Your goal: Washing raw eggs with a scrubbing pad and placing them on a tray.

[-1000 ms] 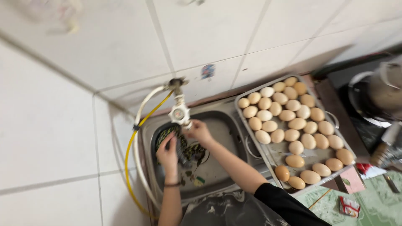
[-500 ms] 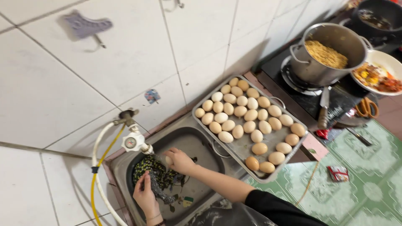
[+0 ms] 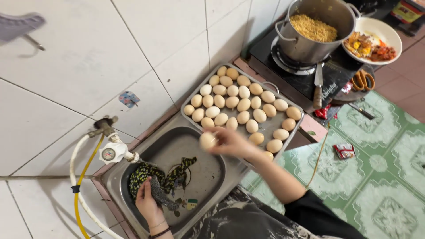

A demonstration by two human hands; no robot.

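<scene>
One egg (image 3: 207, 140) sits pinched in my right hand (image 3: 230, 142) above the steel sink (image 3: 208, 177) (tray (image 3: 276, 126) just beside). My left hand (image 3: 148, 203) grips a grey scrubbing cloth (image 3: 158, 194) tightly.

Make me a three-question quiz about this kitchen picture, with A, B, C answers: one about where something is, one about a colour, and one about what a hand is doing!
1. Where is the tray of eggs?
A. between the sink and the stove
B. on the floor
C. inside the pot

2. What colour is the thin hose below the tap?
A. red
B. yellow
C. blue

3. What is the right hand doing?
A. resting empty
B. holding a knife
C. holding one egg

Answers:
1 A, the tray lies between the sink and the stove.
2 B, the hose runs yellow beside a white one.
3 C, its fingers grip an egg over the sink, while the left hand holds a scrubbing cloth.
</scene>
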